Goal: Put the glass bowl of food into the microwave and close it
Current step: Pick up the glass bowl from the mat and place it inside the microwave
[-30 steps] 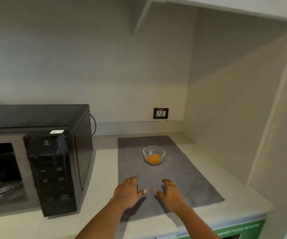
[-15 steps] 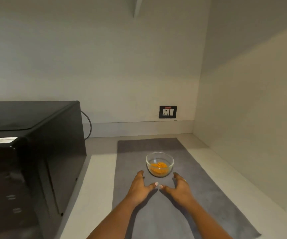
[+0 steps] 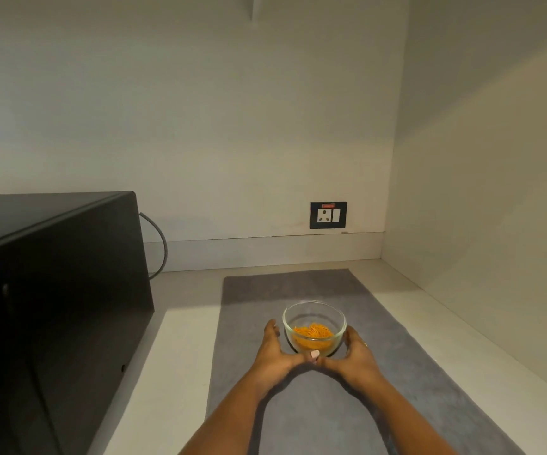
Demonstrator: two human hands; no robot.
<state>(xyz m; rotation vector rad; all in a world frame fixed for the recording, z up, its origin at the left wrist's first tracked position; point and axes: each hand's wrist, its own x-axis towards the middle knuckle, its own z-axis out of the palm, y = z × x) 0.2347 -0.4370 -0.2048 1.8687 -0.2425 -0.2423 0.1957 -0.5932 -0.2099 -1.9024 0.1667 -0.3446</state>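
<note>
Two walls (image 3: 200,110) meet in a corner at the far right and hem in the pale counter (image 3: 180,356); the black microwave (image 3: 52,307) fills its left side, only its top and right flank in view, so the door cannot be judged; bare counter lies between it and the grey mat (image 3: 397,372); the glass bowl (image 3: 314,326) stands upright on the mat's middle, mouth up, round with no long axis, orange food (image 3: 313,333) inside; the left hand (image 3: 273,351) and right hand (image 3: 352,354) cup its sides, thumbs meeting at the near wall.
</note>
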